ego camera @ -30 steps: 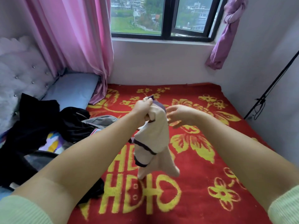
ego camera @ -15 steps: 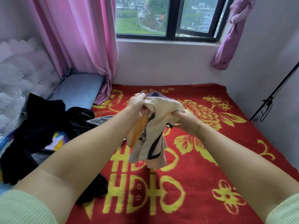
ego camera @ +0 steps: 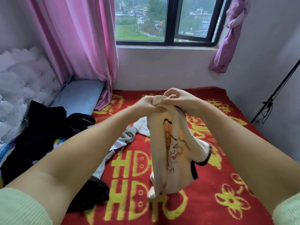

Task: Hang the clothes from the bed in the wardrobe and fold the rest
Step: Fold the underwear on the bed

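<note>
Two hands, the left hand (ego camera: 148, 105) and the right hand (ego camera: 176, 101), are counted, with one cream shirt (ego camera: 170, 153), two curtains, pink (ego camera: 73, 38) and purple (ego camera: 227, 39), and one bed (ego camera: 211, 184).

A cream shirt (ego camera: 172, 143) carries an orange tiger print and black trim; the blanket (ego camera: 211, 184) is red with yellow flowers; the curtain (ego camera: 78, 38) is pink.

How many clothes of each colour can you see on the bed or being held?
Cream: 1, the tiger shirt, gripped by the left hand and right hand
Black: 1 pile, pieces uncountable
Grey: 1
White: 1
Total: 4
</note>
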`<state>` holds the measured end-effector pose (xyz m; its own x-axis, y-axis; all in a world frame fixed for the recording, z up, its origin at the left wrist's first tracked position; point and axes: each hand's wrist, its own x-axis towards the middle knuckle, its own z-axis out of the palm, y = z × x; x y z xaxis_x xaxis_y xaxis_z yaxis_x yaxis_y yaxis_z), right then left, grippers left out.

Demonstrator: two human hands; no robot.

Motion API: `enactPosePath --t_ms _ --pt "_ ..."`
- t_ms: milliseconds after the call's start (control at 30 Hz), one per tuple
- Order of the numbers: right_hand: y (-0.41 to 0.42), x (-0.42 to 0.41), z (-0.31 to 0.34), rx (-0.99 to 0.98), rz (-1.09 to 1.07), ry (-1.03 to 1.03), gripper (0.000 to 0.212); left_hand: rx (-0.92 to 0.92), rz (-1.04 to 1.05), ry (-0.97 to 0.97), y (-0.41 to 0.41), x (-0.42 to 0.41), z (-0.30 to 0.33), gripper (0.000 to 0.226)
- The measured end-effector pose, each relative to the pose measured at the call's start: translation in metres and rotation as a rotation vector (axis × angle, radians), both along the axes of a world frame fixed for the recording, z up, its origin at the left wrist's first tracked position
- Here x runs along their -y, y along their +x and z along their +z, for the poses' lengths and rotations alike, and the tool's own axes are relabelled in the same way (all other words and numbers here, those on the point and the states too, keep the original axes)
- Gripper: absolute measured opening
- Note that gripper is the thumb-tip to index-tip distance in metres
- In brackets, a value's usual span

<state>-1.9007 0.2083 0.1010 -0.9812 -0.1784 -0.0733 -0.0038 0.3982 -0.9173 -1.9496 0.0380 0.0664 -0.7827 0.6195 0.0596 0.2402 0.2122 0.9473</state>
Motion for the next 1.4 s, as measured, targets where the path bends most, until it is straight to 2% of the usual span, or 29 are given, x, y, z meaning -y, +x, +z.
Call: enactPosePath --t_ms 67,133,200,267,400,500,600,700,733,833,933,1000,1067,1133,1233,1267,1333,1400 --pt "0.004 -0.016 -0.005 0.155 0.060 0.081 0.033 -0.020 0.020 0.052 -0.005 0.002 0.010 0.035" --pt "0.010 -0.033 -0.029 0.356 0.171 0.268 0.030 -0.006 0.045 0.107 -0.011 0.006 0.025 0.036" --pt "0.015 -0.044 -0.058 0.431 0.170 0.386 0.031 0.012 0.052 0.132 -0.015 0.016 0.040 0.036" --pt "0.015 -0.049 -0.074 0.416 0.099 0.452 0.034 0.014 0.044 0.094 -0.017 0.026 0.050 0.034" --pt "0.012 -0.051 -0.072 0.324 0.021 0.593 0.009 0.021 0.086 0.082 -0.014 0.032 0.060 0.024" --pt "0.007 -0.061 -0.068 0.197 -0.087 0.704 0.018 0.044 0.190 0.141 -0.014 0.039 0.067 0.018" --pt "0.005 -0.071 -0.051 -0.003 -0.275 0.656 0.019 0.019 0.255 0.145 -0.016 0.055 0.074 0.023" --pt "0.000 -0.084 -0.028 -0.184 -0.511 0.454 0.034 -0.051 0.340 0.141 -0.019 0.076 0.084 0.056" --pt "-0.001 -0.086 -0.019 -0.237 -0.572 0.417 0.035 -0.067 0.362 0.148 -0.019 0.082 0.087 0.061" --pt "-0.006 -0.089 0.006 -0.377 -0.661 0.386 0.026 -0.082 0.410 0.121 -0.023 0.094 0.086 0.041" --pt "-0.010 -0.089 0.022 -0.435 -0.661 0.211 0.024 -0.052 0.403 0.047 -0.025 0.104 0.077 0.021" --pt "-0.006 -0.091 0.027 -0.395 -0.614 0.089 0.027 0.003 0.379 0.009 -0.028 0.112 0.072 0.016" --pt "0.006 -0.096 0.036 -0.258 -0.493 0.049 0.041 0.018 0.372 -0.012 -0.031 0.121 0.070 0.018" --pt "0.019 -0.103 0.051 -0.058 -0.330 0.154 0.061 -0.004 0.378 0.009 -0.034 0.129 0.071 0.025" --pt "0.030 -0.107 0.079 0.276 -0.142 0.422 0.053 0.015 0.303 0.032 -0.041 0.138 0.077 0.029" --pt "0.030 -0.107 0.089 0.334 -0.112 0.492 0.060 0.047 0.215 0.024 -0.044 0.139 0.081 0.032" --pt "0.030 -0.107 0.103 0.345 -0.083 0.549 0.087 0.125 0.049 -0.005 -0.042 0.139 0.093 0.046" --pt "0.031 -0.109 0.114 0.271 -0.099 0.470 0.104 0.208 0.000 -0.007 -0.042 0.136 0.106 0.065"
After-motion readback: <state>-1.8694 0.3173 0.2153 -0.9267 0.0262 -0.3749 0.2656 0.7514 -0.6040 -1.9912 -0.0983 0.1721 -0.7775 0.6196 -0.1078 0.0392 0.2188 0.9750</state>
